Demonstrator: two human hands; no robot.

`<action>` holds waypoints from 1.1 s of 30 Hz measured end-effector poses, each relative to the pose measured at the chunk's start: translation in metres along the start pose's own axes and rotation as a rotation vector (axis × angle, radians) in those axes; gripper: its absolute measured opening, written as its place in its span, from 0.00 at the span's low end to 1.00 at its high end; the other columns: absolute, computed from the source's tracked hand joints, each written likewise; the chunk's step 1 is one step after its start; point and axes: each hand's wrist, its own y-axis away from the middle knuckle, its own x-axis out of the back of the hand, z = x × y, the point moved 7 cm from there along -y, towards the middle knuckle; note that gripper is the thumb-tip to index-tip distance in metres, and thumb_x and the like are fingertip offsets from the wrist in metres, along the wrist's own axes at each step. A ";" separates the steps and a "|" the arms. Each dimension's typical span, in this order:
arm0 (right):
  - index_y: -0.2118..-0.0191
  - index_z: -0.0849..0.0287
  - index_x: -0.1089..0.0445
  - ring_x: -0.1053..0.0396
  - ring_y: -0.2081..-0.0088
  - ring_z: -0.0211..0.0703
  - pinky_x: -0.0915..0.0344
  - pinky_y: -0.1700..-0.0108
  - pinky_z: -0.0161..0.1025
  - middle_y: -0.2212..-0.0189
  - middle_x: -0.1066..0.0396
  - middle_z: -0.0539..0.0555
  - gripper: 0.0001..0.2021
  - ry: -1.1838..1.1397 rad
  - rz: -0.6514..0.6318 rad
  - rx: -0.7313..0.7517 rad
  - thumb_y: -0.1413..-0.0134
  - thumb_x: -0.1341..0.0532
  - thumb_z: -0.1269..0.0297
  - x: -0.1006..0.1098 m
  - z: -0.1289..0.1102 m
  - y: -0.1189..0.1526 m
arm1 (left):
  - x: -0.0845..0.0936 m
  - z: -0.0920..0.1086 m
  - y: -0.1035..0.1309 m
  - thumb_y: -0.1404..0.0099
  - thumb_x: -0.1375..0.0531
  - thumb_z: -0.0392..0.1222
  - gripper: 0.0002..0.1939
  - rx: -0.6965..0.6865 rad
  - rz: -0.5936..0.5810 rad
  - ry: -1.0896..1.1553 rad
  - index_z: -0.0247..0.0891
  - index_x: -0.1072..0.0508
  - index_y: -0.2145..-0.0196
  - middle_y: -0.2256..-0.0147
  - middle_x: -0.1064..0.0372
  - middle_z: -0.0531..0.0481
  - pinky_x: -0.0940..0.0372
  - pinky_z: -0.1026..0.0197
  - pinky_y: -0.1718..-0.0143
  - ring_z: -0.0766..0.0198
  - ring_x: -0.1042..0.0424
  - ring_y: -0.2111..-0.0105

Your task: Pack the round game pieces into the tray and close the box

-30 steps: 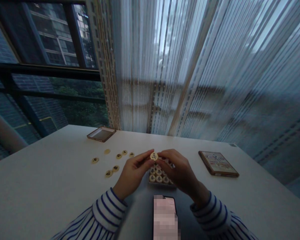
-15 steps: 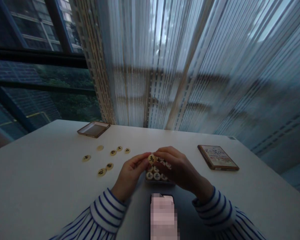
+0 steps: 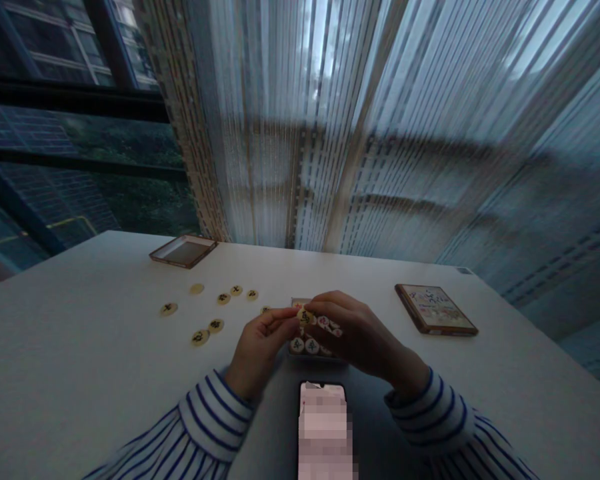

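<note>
A round Chinese chess piece with a black character is held above a small box, tilted and turned partly towards me. My left hand pinches its left edge between thumb and fingertips. From the other side, the fingers of my right hand close on the same piece, with the palm arched over the box. Rows of pieces with black and red characters fill much of the box, such as the black-marked piece in the front row. My right hand hides part of these rows.
Several loose pieces lie on the white table to the left. An open lid or tray rests at the back left, and a flat printed case at the right. A phone lies close in front of me.
The held piece has tilted, its face now seen at more of a slant. A loose piece beside my left fingertips has come into view. The whole view has shifted slightly.
</note>
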 end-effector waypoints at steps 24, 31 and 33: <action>0.57 0.60 0.34 0.32 0.65 0.41 0.36 0.63 0.39 0.64 0.29 0.57 0.11 0.179 -0.133 -0.098 0.48 0.43 0.67 0.012 0.013 0.003 | 0.008 0.025 0.008 0.46 0.40 0.43 0.08 -0.383 0.186 -0.609 0.39 0.24 0.70 0.70 0.27 0.49 0.36 0.62 0.67 0.61 0.30 0.69; 0.62 0.59 0.32 0.33 0.68 0.40 0.38 0.67 0.37 0.68 0.30 0.54 0.09 0.309 -0.215 -0.206 0.50 0.41 0.65 0.017 0.028 0.008 | 0.008 0.019 0.004 0.42 0.43 0.42 0.08 -0.420 0.124 -0.718 0.38 0.26 0.67 0.68 0.29 0.49 0.38 0.63 0.68 0.62 0.31 0.67; 0.63 0.58 0.31 0.33 0.69 0.40 0.38 0.67 0.36 0.68 0.30 0.53 0.08 0.325 -0.239 -0.219 0.50 0.41 0.65 0.017 0.031 0.009 | 0.008 0.017 0.004 0.42 0.43 0.42 0.08 -0.405 0.120 -0.723 0.38 0.26 0.67 0.68 0.29 0.48 0.38 0.63 0.68 0.62 0.31 0.66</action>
